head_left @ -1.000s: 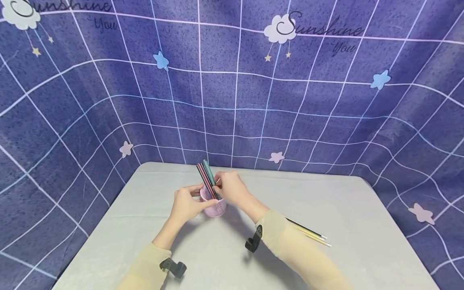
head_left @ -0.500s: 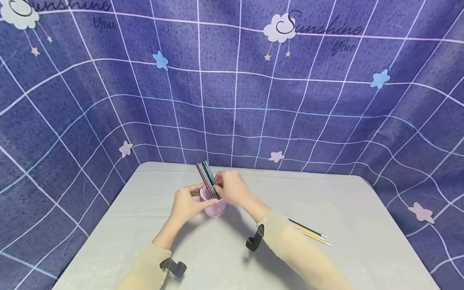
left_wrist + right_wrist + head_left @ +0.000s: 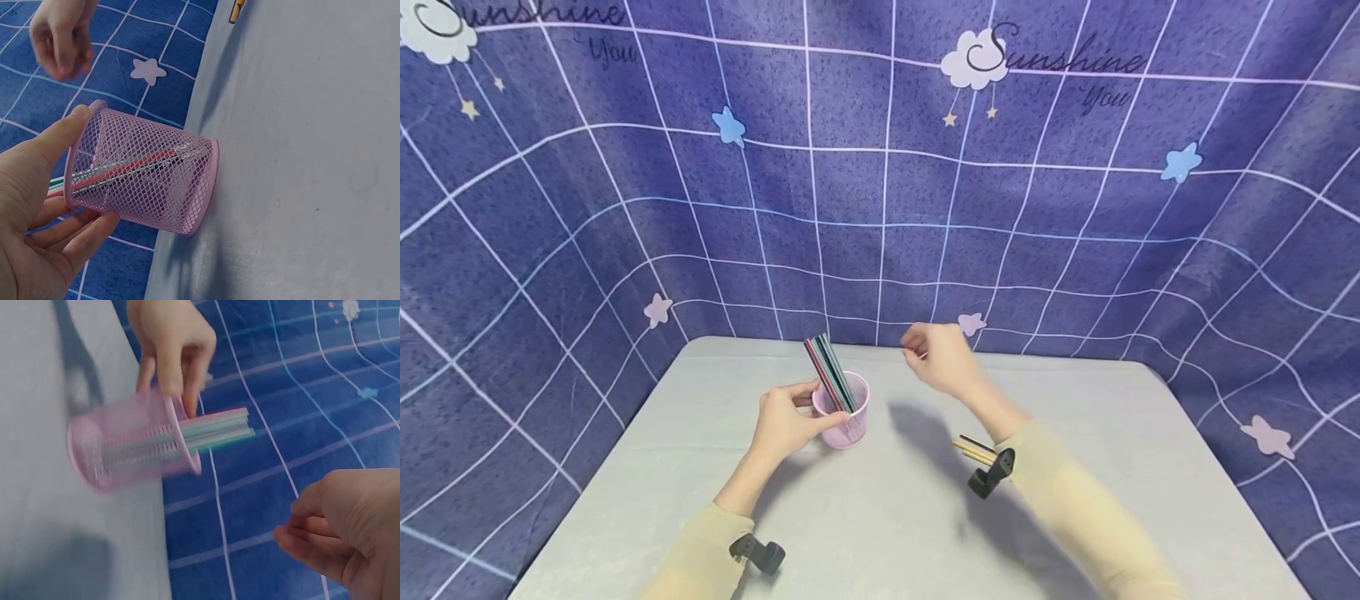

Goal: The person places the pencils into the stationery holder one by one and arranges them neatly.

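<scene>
Our left hand [image 3: 786, 422] holds the pink mesh cup [image 3: 850, 433], where coloured sticks [image 3: 830, 367] now lean unheld. Our right hand [image 3: 946, 360] has moved off to the cup's right, fingers loosely curled and empty, so we judge that placing done; yellow sticks [image 3: 974, 449] lie farther right.

mesh cup [image 3: 850, 431] — metal-looking, smooth-rimmed, matt cloth backdrop [image 3: 917, 242], smooth matt tabletop [image 3: 865, 517]
</scene>
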### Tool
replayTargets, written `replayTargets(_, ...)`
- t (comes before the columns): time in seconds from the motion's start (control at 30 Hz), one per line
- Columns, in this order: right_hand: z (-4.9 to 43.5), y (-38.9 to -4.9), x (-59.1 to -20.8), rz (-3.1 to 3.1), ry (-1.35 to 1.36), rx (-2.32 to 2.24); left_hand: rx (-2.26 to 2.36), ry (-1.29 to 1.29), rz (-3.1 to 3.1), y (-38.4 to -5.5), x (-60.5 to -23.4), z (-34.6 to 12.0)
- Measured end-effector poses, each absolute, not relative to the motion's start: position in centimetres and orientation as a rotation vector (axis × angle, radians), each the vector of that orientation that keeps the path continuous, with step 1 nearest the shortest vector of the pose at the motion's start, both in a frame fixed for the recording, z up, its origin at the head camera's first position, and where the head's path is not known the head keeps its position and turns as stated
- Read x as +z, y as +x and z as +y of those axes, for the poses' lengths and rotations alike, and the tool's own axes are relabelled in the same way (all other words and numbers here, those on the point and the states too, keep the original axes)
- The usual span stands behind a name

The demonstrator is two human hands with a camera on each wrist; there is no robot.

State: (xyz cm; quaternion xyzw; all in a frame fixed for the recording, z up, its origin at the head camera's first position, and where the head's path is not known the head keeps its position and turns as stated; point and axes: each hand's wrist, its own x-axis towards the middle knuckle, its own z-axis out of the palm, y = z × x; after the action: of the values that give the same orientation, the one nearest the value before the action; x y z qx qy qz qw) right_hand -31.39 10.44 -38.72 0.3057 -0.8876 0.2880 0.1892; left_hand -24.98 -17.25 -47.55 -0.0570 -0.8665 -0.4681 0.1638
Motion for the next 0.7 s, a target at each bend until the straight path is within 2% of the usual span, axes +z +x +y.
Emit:
replayTargets(0.27,15.5,-30.7,-38.7,-2.532,0.869,0.699,-1.320,-0.171,-2.472,-25.1,-47.6,-17.3)
replayTargets(0.7,21.9,-28.7,-42.8,-2.609,0.901,0.523,-1.309,-0.180,-2.484,-24.9,-47.3,-17.2)
